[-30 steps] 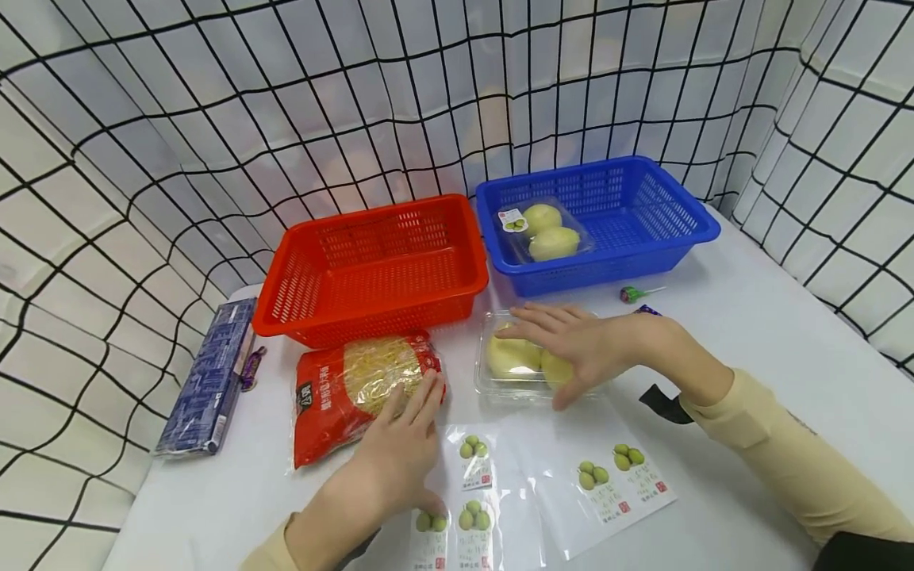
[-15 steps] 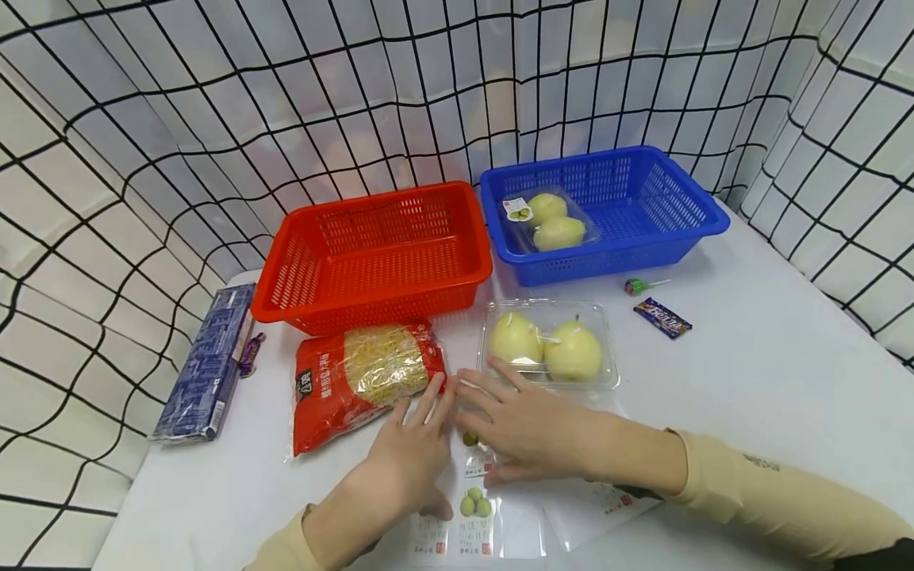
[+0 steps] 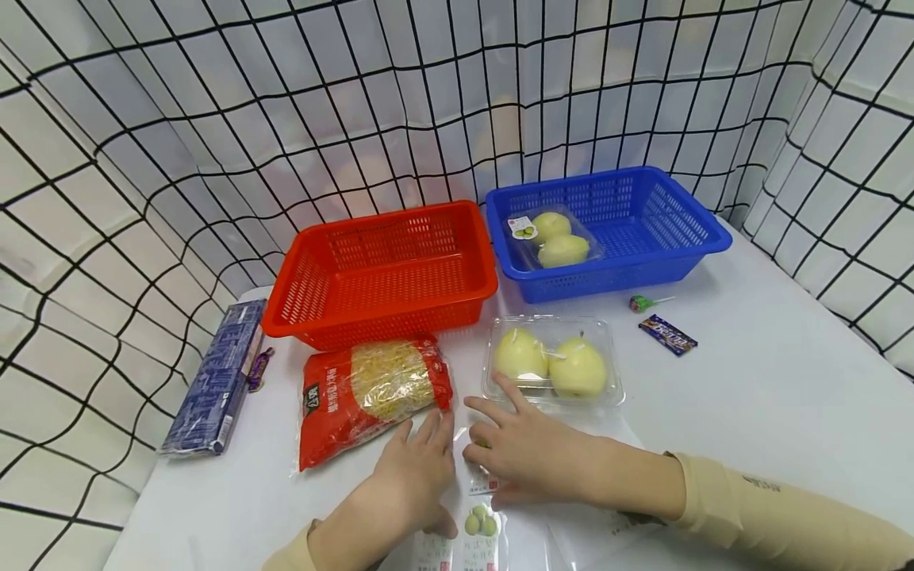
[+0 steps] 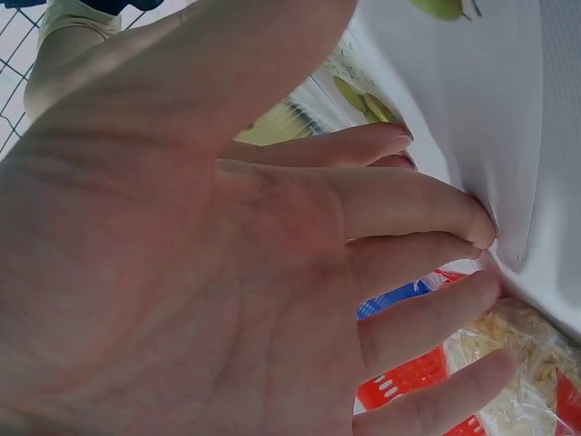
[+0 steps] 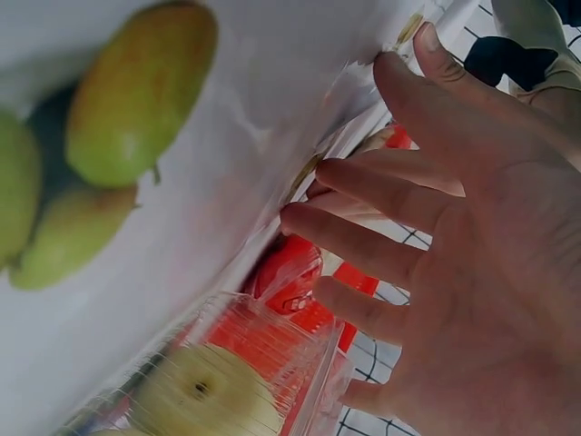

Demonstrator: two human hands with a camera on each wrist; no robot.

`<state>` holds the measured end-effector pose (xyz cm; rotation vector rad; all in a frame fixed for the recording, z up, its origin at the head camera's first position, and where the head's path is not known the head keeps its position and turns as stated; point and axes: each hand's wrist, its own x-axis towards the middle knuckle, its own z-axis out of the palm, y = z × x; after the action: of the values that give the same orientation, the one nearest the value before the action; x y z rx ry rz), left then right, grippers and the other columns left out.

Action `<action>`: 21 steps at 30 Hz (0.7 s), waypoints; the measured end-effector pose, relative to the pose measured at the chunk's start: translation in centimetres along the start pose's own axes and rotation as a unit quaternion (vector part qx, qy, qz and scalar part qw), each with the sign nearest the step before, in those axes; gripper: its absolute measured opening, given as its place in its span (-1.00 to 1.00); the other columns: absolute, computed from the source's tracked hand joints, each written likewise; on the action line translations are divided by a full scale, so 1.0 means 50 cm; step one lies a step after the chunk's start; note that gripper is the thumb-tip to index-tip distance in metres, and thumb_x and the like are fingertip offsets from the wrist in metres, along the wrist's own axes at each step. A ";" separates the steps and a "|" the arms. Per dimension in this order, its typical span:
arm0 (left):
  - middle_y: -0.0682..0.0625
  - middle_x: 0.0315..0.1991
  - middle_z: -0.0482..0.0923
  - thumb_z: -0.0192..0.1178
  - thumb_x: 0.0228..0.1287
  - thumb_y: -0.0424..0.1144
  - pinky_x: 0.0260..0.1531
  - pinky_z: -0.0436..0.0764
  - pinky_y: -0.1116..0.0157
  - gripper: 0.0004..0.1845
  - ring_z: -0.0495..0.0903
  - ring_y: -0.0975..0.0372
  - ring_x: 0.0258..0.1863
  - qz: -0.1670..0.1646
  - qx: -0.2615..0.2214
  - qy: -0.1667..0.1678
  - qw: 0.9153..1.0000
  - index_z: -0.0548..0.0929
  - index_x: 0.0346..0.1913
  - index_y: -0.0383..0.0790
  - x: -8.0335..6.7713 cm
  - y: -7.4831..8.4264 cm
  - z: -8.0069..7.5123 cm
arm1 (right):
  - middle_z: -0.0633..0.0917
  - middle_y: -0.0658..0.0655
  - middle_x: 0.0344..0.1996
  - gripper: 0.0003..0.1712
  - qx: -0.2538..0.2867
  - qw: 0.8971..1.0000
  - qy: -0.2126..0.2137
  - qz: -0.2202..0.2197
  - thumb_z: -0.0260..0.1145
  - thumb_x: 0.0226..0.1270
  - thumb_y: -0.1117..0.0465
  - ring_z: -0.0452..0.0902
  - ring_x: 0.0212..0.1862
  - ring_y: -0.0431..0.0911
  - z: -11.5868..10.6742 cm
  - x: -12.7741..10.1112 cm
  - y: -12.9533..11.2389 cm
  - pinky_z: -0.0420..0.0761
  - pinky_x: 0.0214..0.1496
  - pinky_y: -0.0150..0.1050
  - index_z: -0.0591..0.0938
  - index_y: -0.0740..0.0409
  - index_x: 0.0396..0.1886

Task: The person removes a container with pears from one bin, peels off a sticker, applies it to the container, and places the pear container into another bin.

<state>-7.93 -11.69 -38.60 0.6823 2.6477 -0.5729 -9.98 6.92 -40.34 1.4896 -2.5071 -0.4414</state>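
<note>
The sticker sheet [image 3: 477, 519], a glossy backing printed with small labels showing green fruit, lies flat on the white bench [image 3: 750, 396] at the near edge, directly in front of the person and partly under both hands. The left hand [image 3: 417, 476] lies palm down with its fingers straight and spread on the sheet's left part, which looks like a way of pinning the slippery backing so it cannot slide. The right hand [image 3: 524, 452] lies on it from the other side, fingers straight and slightly spread, their tips at one label near the sheet's far edge; whether any label is lifted cannot be told. Just beyond the fingertips sits a clear clamshell box [image 3: 553, 363] of two pale yellow pears, with no label visible on its lid, while a similar box [image 3: 553, 238] in the blue basket [image 3: 685, 238] already carries one on its corner. The red basket [image 3: 382, 270] stands beside it. The label print below the fruit pictures is red but too small to read. A red noodle bag [image 3: 371, 396] bears white characters, also not legible, and a blue packet [image 3: 214, 377] and a candy bar [image 3: 667, 335] show only blurred writing.
</note>
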 end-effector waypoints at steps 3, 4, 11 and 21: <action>-0.02 0.62 0.22 0.49 -0.20 0.43 0.53 0.35 -0.04 0.09 0.26 0.06 0.60 0.002 -0.003 0.003 1.000 0.55 0.40 -0.14 0.000 0.001 0.000 | 0.71 -0.17 0.10 -0.46 -0.003 1.000 0.011 0.000 0.35 0.25 -0.38 0.34 0.54 0.01 0.001 0.000 -0.001 0.16 0.58 0.35 0.60 -0.28 0.12; -0.02 0.62 0.22 0.49 -0.20 0.43 0.52 0.36 -0.04 0.08 0.28 0.07 0.59 0.002 -0.003 0.003 1.000 0.56 0.40 -0.14 0.000 0.001 0.000 | 0.72 -0.18 0.10 -0.50 -0.002 1.000 0.016 0.000 0.36 0.27 -0.34 0.35 0.53 0.01 0.001 0.000 -0.001 0.17 0.58 0.36 0.61 -0.27 0.10; -0.03 0.62 0.21 0.50 -0.20 0.42 0.51 0.38 -0.05 0.09 0.32 0.07 0.57 0.001 -0.011 -0.002 1.000 0.54 0.41 -0.15 -0.001 0.001 -0.003 | 0.75 -0.21 0.02 -0.73 0.000 0.999 0.054 0.000 0.41 0.31 -0.16 0.46 0.44 -0.06 0.001 0.006 -0.001 0.33 0.49 0.35 0.70 -0.31 -0.03; -0.03 0.60 0.25 0.55 -0.25 0.38 0.47 0.42 -0.07 0.13 0.34 0.05 0.55 -0.005 -0.024 -0.001 1.000 0.53 0.42 -0.18 0.001 0.002 -0.001 | 0.78 -0.17 -0.09 -0.85 0.036 0.994 0.104 0.026 0.40 0.33 0.02 0.62 0.17 -0.19 -0.008 0.018 0.017 0.51 0.37 0.18 0.69 -0.17 -0.13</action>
<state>-7.96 -11.54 -38.60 0.6535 2.6557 -0.5123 -10.98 6.43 -39.67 1.4116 -2.4138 -0.1793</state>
